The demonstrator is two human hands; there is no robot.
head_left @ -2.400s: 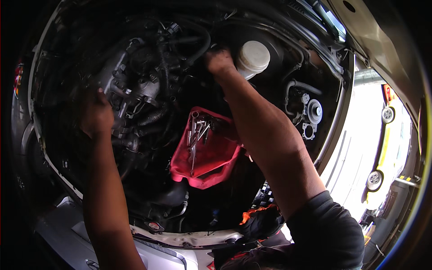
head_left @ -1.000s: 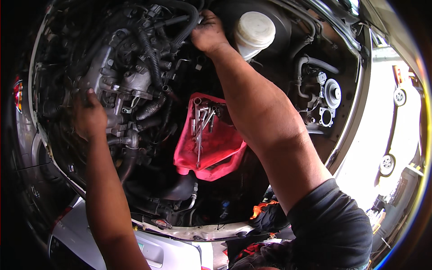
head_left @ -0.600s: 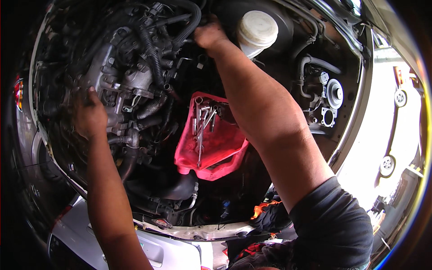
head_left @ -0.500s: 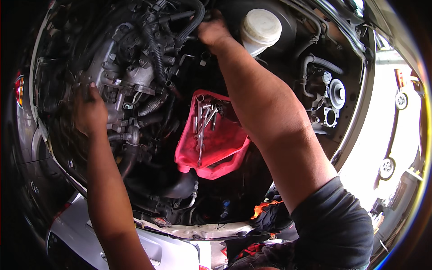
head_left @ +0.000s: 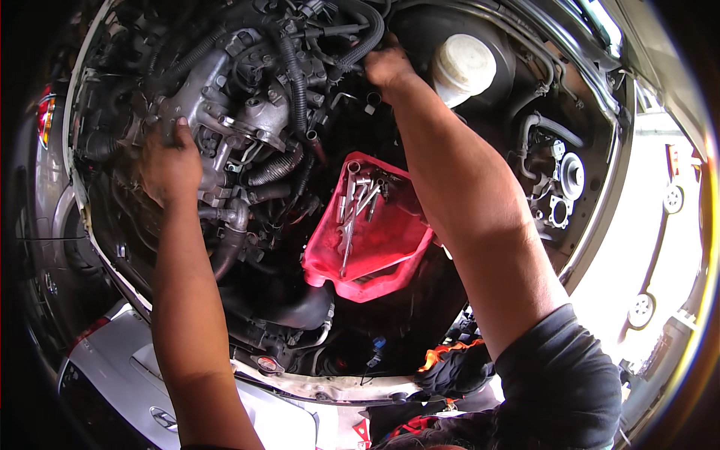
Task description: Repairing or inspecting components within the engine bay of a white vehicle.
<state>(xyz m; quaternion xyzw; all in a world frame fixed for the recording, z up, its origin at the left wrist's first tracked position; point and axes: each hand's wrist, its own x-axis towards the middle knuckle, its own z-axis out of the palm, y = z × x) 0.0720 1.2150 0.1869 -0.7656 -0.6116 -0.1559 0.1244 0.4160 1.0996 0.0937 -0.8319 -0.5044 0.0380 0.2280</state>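
My left hand (head_left: 172,166) rests against the near left side of the engine, beside the cast-metal intake manifold (head_left: 196,94). Its thumb is stretched out along the metal; the other fingers partly drop out of sight, and no tool shows in it. Deep at the back of the engine bay, my right hand (head_left: 388,66) reaches in next to a thick ribbed black hose (head_left: 366,46). Its fingers are hidden in shadow, so whatever they touch does not show. Between my forearms sits a red plastic tray (head_left: 382,251) cut from a container, holding several wrenches (head_left: 349,232) and sockets.
A white-capped reservoir (head_left: 465,66) stands right of my right hand. Farther right, a round metal part (head_left: 571,176) and a gasket-like plate (head_left: 559,212) lie by the fender. Along the front edge are a radiator cap (head_left: 268,364) and a dark cloth with orange trim (head_left: 457,367).
The whole view has shifted, so the engine, tray and arms appear farther right. Both hands stay at about the same places on the engine. The tools in the tray have not moved.
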